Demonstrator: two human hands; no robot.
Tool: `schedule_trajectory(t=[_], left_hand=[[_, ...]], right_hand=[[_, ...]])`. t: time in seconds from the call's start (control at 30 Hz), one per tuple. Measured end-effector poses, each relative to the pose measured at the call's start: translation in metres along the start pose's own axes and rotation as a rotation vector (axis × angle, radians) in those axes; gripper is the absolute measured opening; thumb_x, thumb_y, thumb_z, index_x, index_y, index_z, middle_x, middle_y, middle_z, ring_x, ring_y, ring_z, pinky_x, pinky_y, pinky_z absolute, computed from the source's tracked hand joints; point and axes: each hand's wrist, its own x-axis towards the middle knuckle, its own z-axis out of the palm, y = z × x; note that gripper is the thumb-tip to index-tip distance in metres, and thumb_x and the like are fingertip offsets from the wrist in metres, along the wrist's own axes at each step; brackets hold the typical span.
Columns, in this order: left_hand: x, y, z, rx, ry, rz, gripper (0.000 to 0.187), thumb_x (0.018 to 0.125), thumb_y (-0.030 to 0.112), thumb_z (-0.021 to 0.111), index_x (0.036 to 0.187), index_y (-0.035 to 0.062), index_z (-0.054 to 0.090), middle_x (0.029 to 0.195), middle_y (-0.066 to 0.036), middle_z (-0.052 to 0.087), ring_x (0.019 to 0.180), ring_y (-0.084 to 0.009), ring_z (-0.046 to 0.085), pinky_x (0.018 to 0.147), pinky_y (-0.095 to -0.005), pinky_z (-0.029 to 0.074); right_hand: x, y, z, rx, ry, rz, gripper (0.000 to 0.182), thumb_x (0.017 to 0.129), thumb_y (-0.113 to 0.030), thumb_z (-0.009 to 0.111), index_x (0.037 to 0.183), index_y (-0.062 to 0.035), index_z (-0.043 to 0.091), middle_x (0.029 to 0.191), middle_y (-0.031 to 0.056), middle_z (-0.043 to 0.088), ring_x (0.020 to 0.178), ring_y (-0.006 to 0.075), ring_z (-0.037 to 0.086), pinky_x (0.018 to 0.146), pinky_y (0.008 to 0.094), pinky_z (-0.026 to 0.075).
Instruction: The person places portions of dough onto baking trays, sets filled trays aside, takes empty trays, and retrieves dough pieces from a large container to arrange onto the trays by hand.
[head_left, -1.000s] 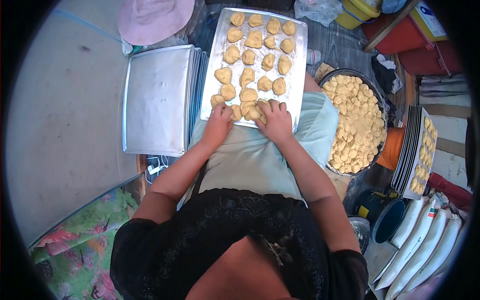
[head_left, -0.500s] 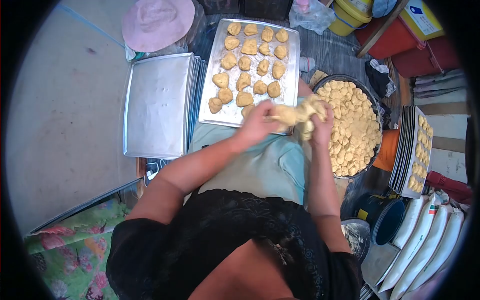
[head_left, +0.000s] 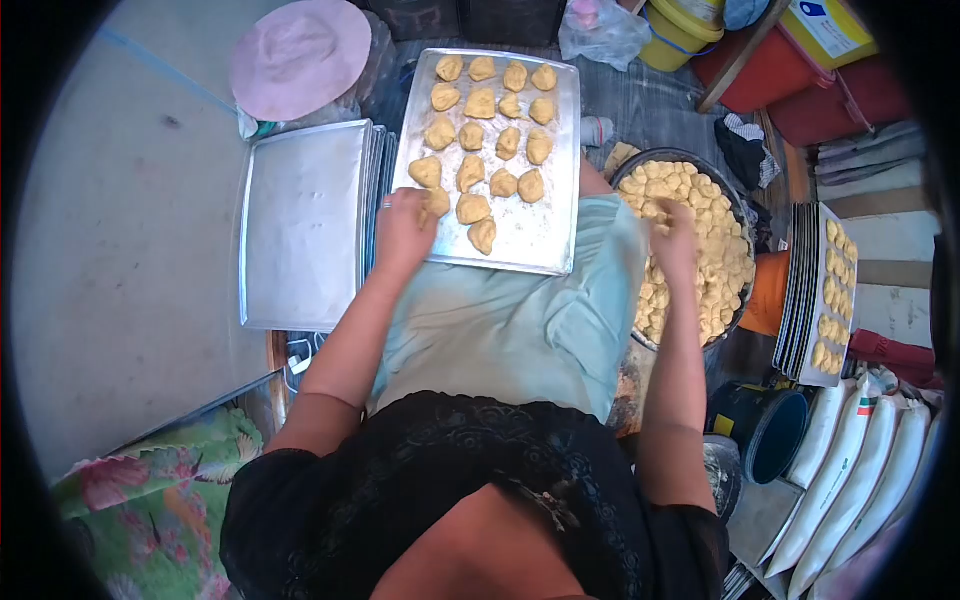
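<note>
Across my lap lies a metal baking tray (head_left: 545,235) with rows of rough yellow dough pieces. At its lower left, my left hand (head_left: 405,230) curls around a dough piece (head_left: 437,202), hiding part of it and the tray edge. On my right stands a wide dark basin (head_left: 748,215) heaped with many small lumps of dough (head_left: 705,270). My right hand (head_left: 675,240) is over the heap's left side, fingers bent down and slightly blurred; whatever they hold is hidden.
A stack of bare metal trays (head_left: 305,230) stands to the left, below a pink hat (head_left: 300,60). Beyond the basin are a tray stack with shaped dough on it (head_left: 830,300), a dark bucket (head_left: 775,430) and several white sacks (head_left: 865,470). Yellow (head_left: 670,40) and red containers (head_left: 740,70) stand at the back.
My hands have parted: the left went to the tray's left edge, the right to the basin. The stretched dough between them no longer shows. One piece now lies at the tray's near side.
</note>
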Motion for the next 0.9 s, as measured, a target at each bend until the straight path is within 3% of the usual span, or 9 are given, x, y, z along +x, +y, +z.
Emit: schedule_trajectory(t=[0.03,0.07,0.13,0.17,0.3,0.43,0.6,0.7,0.9], left_hand=[[-0.004,-0.01,-0.004,0.031,0.009,-0.076,0.035,0.077,0.011,0.069,0.111,0.0036,0.064,0.111,-0.018,0.06,0.106,-0.0367,0.056,0.094,-0.0454,0.046],[-0.007,-0.016,-0.005,0.061,0.023,-0.149,0.037,0.077,0.011,0.07,0.113,0.0042,0.063,0.111,-0.018,0.059,0.107,-0.0368,0.056,0.094,-0.045,0.046],[-0.016,-0.028,0.0,-0.075,-0.074,-0.184,0.039,0.076,0.008,0.069,0.115,0.0059,0.063,0.112,-0.018,0.058,0.107,-0.0375,0.057,0.094,-0.0445,0.046],[-0.02,-0.034,0.003,-0.146,-0.121,-0.201,0.04,0.076,0.007,0.069,0.116,0.0068,0.063,0.112,-0.018,0.058,0.108,-0.0379,0.057,0.094,-0.0442,0.047],[-0.023,-0.037,-0.01,-0.094,-0.349,-0.195,0.043,0.075,0.007,0.068,0.118,0.0074,0.062,0.112,-0.019,0.057,0.108,-0.0392,0.057,0.093,-0.0432,0.048],[-0.005,-0.027,-0.001,-0.051,-0.104,-0.017,0.05,0.071,0.014,0.074,0.118,0.0047,0.06,0.116,-0.019,0.058,0.11,-0.0362,0.057,0.096,-0.0438,0.045],[0.002,-0.014,0.027,0.016,-0.27,0.062,0.031,0.075,0.009,0.069,0.106,0.0077,0.067,0.114,-0.012,0.061,0.102,-0.0344,0.058,0.092,-0.045,0.045],[-0.001,0.0,0.033,0.073,-0.31,0.125,0.03,0.075,0.008,0.069,0.106,0.0091,0.067,0.114,-0.012,0.061,0.102,-0.0323,0.058,0.092,-0.0436,0.045],[-0.001,0.005,0.052,0.103,-0.215,0.181,0.03,0.078,0.013,0.07,0.107,0.0106,0.067,0.111,-0.01,0.061,0.102,-0.0298,0.058,0.089,-0.0441,0.044]], right_hand=[[-0.006,-0.043,0.03,0.074,-0.182,0.014,0.037,0.081,-0.018,0.073,0.114,-0.0047,0.064,0.102,0.0166,0.068,0.095,0.0321,0.067,0.085,0.0398,0.051],[-0.012,-0.074,0.063,0.087,-0.387,0.005,0.035,0.083,-0.018,0.071,0.114,-0.0046,0.065,0.102,0.0138,0.068,0.084,0.023,0.065,0.077,0.0347,0.053],[-0.026,-0.111,0.131,0.102,-0.531,-0.158,0.046,0.082,-0.034,0.073,0.116,-0.0046,0.063,0.112,0.0176,0.065,0.093,0.0299,0.065,0.082,0.0396,0.052],[-0.038,-0.129,0.152,0.036,-0.482,-0.252,0.055,0.08,-0.036,0.073,0.126,-0.009,0.057,0.117,0.0171,0.059,0.11,0.0336,0.059,0.091,0.0427,0.049],[-0.06,-0.153,0.185,-0.168,-0.573,-0.317,0.055,0.076,-0.023,0.071,0.127,-0.0126,0.054,0.118,0.0144,0.053,0.108,0.0339,0.057,0.089,0.0435,0.051],[-0.058,-0.135,0.163,-0.188,-0.646,-0.253,0.045,0.074,-0.018,0.07,0.117,-0.0128,0.059,0.109,0.0127,0.056,0.103,0.0332,0.058,0.084,0.0441,0.053],[-0.061,-0.112,0.155,0.0,-0.426,-0.053,0.041,0.075,-0.017,0.071,0.114,-0.0089,0.06,0.106,0.0161,0.058,0.099,0.0373,0.059,0.085,0.0473,0.05],[-0.075,-0.111,0.153,0.116,-0.201,-0.16,0.039,0.073,-0.014,0.073,0.109,-0.0066,0.06,0.103,0.0184,0.059,0.098,0.0392,0.06,0.085,0.0467,0.05],[-0.062,-0.085,0.128,0.08,-0.278,0.097,0.034,0.073,-0.015,0.076,0.1,-0.0044,0.058,0.103,0.0188,0.06,0.098,0.0393,0.059,0.086,0.0461,0.049]])
